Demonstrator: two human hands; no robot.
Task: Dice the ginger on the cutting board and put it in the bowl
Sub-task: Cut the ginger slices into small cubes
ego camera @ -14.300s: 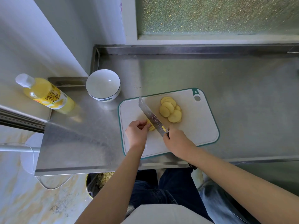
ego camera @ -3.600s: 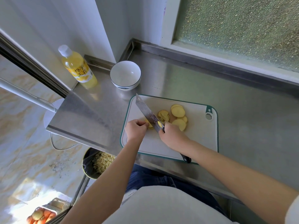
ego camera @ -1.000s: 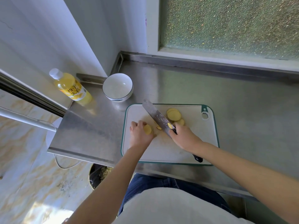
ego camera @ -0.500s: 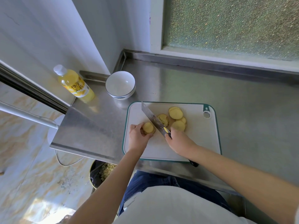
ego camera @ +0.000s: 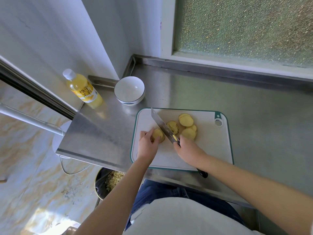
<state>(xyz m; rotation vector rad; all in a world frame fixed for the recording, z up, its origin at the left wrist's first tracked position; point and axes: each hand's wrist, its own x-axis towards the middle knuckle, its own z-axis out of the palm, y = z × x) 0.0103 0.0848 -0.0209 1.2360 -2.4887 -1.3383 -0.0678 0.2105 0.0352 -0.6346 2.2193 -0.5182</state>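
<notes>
A white cutting board (ego camera: 210,150) with a green rim lies on the steel counter. Several round yellow ginger slices (ego camera: 186,119) lie on its far half. My left hand (ego camera: 148,143) holds a small stack of slices (ego camera: 158,133) down on the board with its fingertips. My right hand (ego camera: 187,149) grips the handle of a cleaver (ego camera: 161,126). The blade stands edge-down just right of that stack, and its tip points away to the left. An empty white bowl (ego camera: 129,89) with a blue rim stands beyond the board's left corner.
A bottle of yellow drink (ego camera: 83,89) stands left of the bowl near the counter's edge. Below the counter's front edge sits a bin (ego camera: 105,184) with pale diced scraps. A wall and a frosted window close off the back.
My left hand has settled its fingertips on the stack of slices, and the cleaver stays beside it. The view has shifted slightly.
</notes>
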